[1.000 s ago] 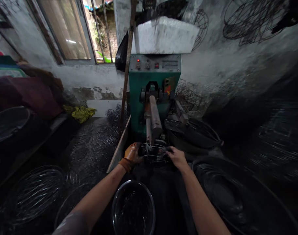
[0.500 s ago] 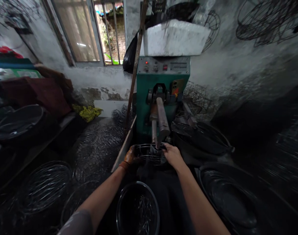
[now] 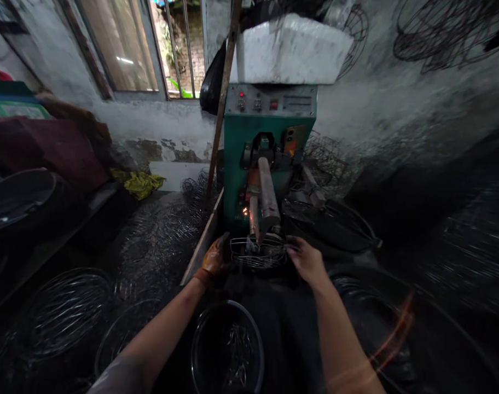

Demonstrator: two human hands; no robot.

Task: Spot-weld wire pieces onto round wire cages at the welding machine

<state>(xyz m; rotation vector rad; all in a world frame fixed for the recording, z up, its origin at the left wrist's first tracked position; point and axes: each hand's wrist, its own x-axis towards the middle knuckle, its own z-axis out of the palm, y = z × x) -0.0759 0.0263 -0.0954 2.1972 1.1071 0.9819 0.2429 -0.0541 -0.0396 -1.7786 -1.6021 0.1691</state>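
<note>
A small round wire basket (image 3: 257, 253) sits under the two metal arms (image 3: 267, 197) of a green welding machine (image 3: 270, 148). My left hand (image 3: 214, 259), in an orange-brown glove, grips the basket's left rim. My right hand (image 3: 308, 259), bare, holds its right rim with fingers closed. Sparks glow where the lower arm meets the wire, and an orange streak crosses my right forearm.
A dark bowl (image 3: 227, 347) with short wire pieces sits right below my arms. Stacks of wire baskets (image 3: 64, 309) lie at the left, dark tubs (image 3: 335, 224) at the right. A wooden pole (image 3: 222, 104) leans by the machine. A white foam block (image 3: 292, 52) tops it.
Sparks have appeared at the machine's arms. My right hand slid from the basket's middle out to its right rim, and the left hand shifted slightly along the left rim.
</note>
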